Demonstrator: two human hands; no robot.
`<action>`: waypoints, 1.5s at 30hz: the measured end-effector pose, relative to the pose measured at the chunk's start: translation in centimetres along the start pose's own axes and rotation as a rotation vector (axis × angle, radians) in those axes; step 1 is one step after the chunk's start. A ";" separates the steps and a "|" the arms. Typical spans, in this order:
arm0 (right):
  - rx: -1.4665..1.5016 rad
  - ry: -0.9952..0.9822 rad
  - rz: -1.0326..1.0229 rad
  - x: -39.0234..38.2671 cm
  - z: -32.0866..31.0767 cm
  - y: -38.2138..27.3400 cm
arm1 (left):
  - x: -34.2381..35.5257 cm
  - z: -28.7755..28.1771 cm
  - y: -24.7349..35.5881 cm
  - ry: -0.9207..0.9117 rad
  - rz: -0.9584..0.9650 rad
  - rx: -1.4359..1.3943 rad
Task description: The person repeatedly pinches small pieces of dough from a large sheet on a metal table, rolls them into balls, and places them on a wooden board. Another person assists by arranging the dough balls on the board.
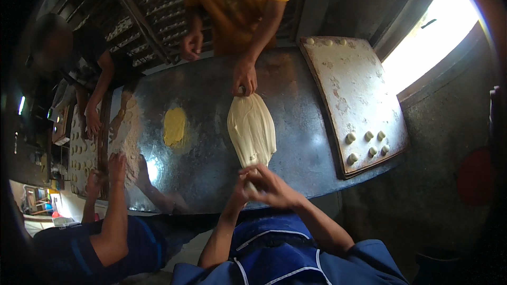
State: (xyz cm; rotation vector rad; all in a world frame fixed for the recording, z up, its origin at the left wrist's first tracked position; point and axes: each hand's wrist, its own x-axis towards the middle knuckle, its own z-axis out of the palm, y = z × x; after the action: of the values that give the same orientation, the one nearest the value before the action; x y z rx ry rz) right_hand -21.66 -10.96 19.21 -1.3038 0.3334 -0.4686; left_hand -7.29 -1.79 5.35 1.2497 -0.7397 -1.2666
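Observation:
A long, pale, glossy piece of dough (252,126) lies stretched across the dark metal table, broad in the middle and narrow at both ends. Its near end is gathered between my two hands at the table's front edge. My left hand (239,192) is closed around that end. From the right, my right hand (270,187) grips the same end with bent fingers, partly covering it. At the far end, the hand of a person in a yellow shirt (245,76) holds the dough's tip.
A yellow slab of fat or dough (174,126) lies left on the table (206,84). Stacked boards (351,89) at the right carry small dough balls. On the left, two more people work by spread flour (128,132) and a tray (78,161) of dough pieces.

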 end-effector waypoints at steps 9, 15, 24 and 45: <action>-0.141 -0.253 0.037 3.0 -2.8 8.1 | -5.8 4.3 12.8 -0.285 0.358 0.942; -1.378 0.148 -0.068 -12.0 -11.0 11.0 | -8.4 -7.9 0.8 0.124 0.282 1.515; -1.230 0.250 0.127 -6.7 -8.9 15.6 | 0.2 -2.7 -5.1 0.515 0.569 1.070; -1.029 0.208 -0.144 -9.6 -15.3 15.3 | 0.5 -3.0 -2.4 0.375 0.501 1.074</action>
State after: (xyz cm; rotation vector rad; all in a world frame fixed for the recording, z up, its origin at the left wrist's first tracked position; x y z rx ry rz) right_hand -35.23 -16.02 0.47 -2.2937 0.7104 -0.5805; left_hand -5.03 -1.07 2.21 1.8932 -1.4126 -0.1353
